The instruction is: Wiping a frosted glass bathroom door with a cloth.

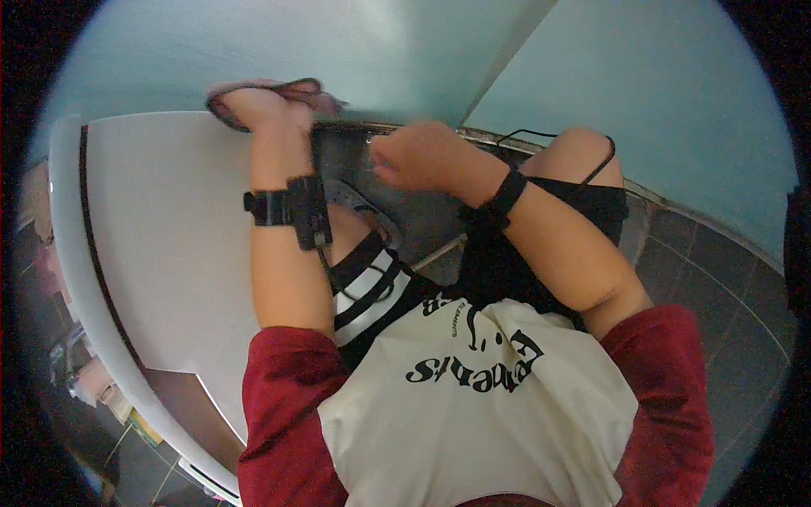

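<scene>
My left hand [272,106] is raised near the pale blue-green wall [405,51], above the edge of a white panel [171,222]. It is blurred, and a dark thin band or cord loops around it; whether the fingers grip it cannot be told. My right hand [421,155] is farther right, near the foot of the wall, with its fingers curled and their tips turned left. Any small thing inside them is hidden. Black straps circle both wrists or forearms, and a black box [309,212] sits on the left one.
The white panel fills the left side, with a curved rim. Bagged items [95,380] lie beyond it on the dark tiled floor [697,266]. My bent knees and a slippered foot [383,222] are below my hands. A black cable [599,171] arches over the right knee.
</scene>
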The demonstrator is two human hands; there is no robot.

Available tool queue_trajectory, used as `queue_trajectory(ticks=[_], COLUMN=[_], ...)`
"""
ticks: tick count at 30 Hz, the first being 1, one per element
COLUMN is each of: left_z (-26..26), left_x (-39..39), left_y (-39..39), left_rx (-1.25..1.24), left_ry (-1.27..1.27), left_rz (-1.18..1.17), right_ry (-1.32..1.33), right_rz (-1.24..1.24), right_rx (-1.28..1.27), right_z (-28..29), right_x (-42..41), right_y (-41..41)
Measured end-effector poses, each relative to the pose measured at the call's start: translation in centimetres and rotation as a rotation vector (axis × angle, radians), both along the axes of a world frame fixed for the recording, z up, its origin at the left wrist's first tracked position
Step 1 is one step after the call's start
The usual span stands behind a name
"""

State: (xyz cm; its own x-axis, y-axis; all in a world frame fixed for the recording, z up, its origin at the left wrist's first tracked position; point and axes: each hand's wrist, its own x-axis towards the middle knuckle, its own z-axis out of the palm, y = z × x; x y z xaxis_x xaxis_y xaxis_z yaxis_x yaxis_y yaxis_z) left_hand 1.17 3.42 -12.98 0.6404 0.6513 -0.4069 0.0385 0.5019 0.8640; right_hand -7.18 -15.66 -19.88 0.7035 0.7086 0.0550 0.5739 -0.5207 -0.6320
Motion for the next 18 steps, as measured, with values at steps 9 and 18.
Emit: queue_trajectory(ticks=[9, 18], left_z=[3.4, -0.6], left_x=[-5.6, -1.5], left_y=[-4.8, 0.6], left_rx=[-0.021, 0.085], left_ry=[-0.395, -0.231], left_rz=[-0.474, -0.345], right_ry=[0.112, 0.300], right_rz=[0.054, 0.069], right_rx=[-0.125, -0.329], right_z=[-1.7, -2.4], right_x=[-0.5, 0.0], right_y=[-0.4, -0.7])
